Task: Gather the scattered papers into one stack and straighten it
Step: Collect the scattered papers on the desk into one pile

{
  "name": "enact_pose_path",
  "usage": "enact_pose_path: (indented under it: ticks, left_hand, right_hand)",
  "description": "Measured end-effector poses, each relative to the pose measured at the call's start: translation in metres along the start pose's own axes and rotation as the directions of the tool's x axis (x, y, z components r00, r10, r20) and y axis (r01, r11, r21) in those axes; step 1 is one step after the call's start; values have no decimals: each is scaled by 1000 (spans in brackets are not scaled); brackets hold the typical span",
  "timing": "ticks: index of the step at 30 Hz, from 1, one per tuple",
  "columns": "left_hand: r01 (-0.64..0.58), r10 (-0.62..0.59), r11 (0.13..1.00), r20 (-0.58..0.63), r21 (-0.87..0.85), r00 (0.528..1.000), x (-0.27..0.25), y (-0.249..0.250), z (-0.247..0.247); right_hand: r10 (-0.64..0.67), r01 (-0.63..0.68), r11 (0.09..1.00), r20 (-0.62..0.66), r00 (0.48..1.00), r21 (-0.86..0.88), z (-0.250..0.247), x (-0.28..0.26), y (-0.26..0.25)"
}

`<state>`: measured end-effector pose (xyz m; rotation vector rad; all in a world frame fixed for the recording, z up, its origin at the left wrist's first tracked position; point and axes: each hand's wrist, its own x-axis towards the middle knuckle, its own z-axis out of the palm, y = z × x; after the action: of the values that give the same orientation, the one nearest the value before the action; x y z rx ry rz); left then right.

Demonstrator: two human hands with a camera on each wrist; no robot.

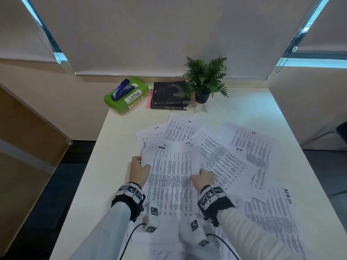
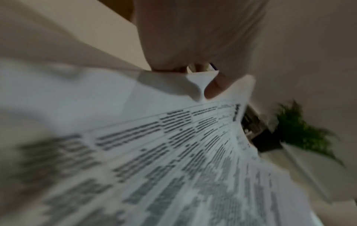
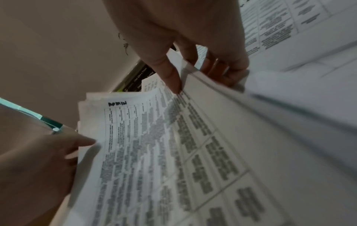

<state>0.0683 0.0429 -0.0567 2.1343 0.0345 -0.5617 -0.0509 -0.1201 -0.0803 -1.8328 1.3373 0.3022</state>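
A sheaf of printed papers (image 1: 169,177) sits raised in front of me, held by both hands. My left hand (image 1: 139,170) pinches its left edge, thumb on top of the papers (image 2: 154,145). My right hand (image 1: 202,177) grips the right edge, thumb over the top sheet and fingers curled beneath the papers (image 3: 154,152). My left hand (image 3: 48,156) shows at the lower left of the right wrist view. More printed sheets lie fanned and overlapping on the white table (image 1: 120,132): behind the sheaf (image 1: 180,128), to the right (image 1: 251,147) and at the near right (image 1: 276,212).
At the table's far end stand a green box (image 1: 125,98) with a blue stapler (image 1: 122,89) on it, stacked dark books (image 1: 170,95) and a potted fern (image 1: 205,77). The table's left edge drops to dark floor. A wall and blinds close the back.
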Motion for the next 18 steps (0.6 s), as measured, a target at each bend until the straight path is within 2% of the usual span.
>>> enact_pose_path:
  ticks: [2, 3, 5, 8, 10, 12, 14, 16, 18]
  left_hand:
    - [44, -52, 990, -52, -137, 997, -3, -5, -1]
    - [88, -97, 979, -41, -181, 994, -3, -9, 0]
    - [171, -169, 958, 32, -230, 985, 1, -14, 2]
    - [233, -204, 952, 153, -201, 967, 2, -12, 3]
    - [171, -147, 972, 154, -158, 977, -3, -10, 5]
    - [52, -46, 996, 96, -68, 994, -11, -12, 8]
    - [-49, 49, 999, 71, 6, 996, -22, -15, 9]
    - [-90, 91, 996, 91, -14, 992, -34, -13, 8]
    - [-89, 95, 994, 116, -62, 989, -40, -10, 7]
  right_hand:
    - [-37, 37, 999, -14, 999, 39, 1, 1, 4]
    - [-44, 45, 997, -22, 999, 57, 1, 1, 5]
    - [-72, 75, 995, -48, 996, 65, 0, 1, 8]
    - [-209, 210, 978, -101, 973, 0, 2, -1, 12]
    - [-321, 324, 946, -129, 938, 3, 1, -7, 15]
    - [-424, 425, 905, -142, 895, -26, 0, -11, 20]
    - [-459, 458, 888, -143, 877, -38, -3, -15, 24]
    - [-400, 417, 904, -162, 902, 93, -6, -15, 27]
    - [-284, 316, 893, -142, 948, 319, -10, -10, 28]
